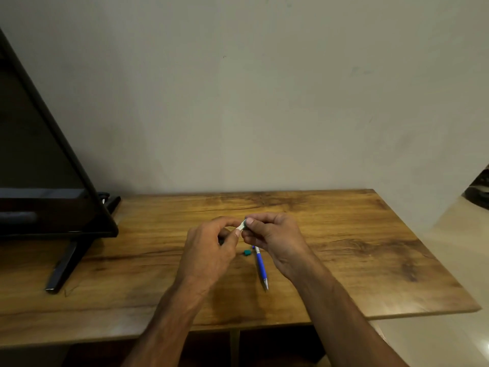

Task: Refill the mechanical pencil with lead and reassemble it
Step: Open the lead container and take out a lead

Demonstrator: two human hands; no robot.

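Observation:
A blue mechanical pencil [261, 266] lies on the wooden table [344, 247], metal tip towards me, its top end under my right hand. A small green cap [247, 252] sits just left of it. Above them I hold a small pale lead case [241, 225] between both hands. My right hand [275, 239] pinches its right end with thumb and fingers. My left hand [211, 247] pinches its left end with thumb and forefinger. Any lead is too thin to make out.
A black monitor [39, 168] on a black stand [63, 263] fills the table's left side. A plain wall stands behind the table. The table's right edge runs diagonally, with pale floor [436, 327] beyond it.

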